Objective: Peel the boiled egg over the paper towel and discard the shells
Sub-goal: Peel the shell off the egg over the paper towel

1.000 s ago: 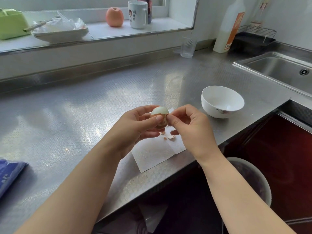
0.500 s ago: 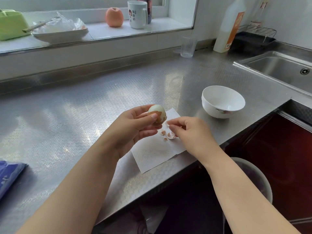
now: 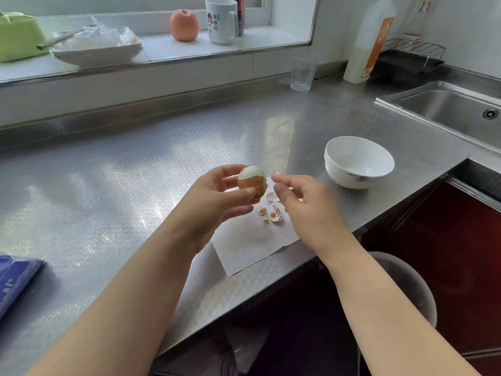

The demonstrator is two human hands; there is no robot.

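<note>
My left hand (image 3: 214,199) holds the boiled egg (image 3: 252,181) above the steel counter. The egg's top is peeled white and its lower part still wears brown shell. My right hand (image 3: 303,204) hovers just right of the egg with fingers apart and nothing in it. Below lies the white paper towel (image 3: 249,248) at the counter's front edge, with several brown shell pieces (image 3: 273,213) on it.
A white bowl (image 3: 357,164) stands right of the towel. A sink (image 3: 450,109) is at the far right, a glass (image 3: 303,74) and white bottle (image 3: 368,42) at the back. A bin (image 3: 406,289) sits below the counter edge. A blue packet (image 3: 16,278) lies left.
My right hand pulled a shell piece off the egg, dropped it onto the towel, and has come back up beside the egg. My left hand turned the egg a little.
</note>
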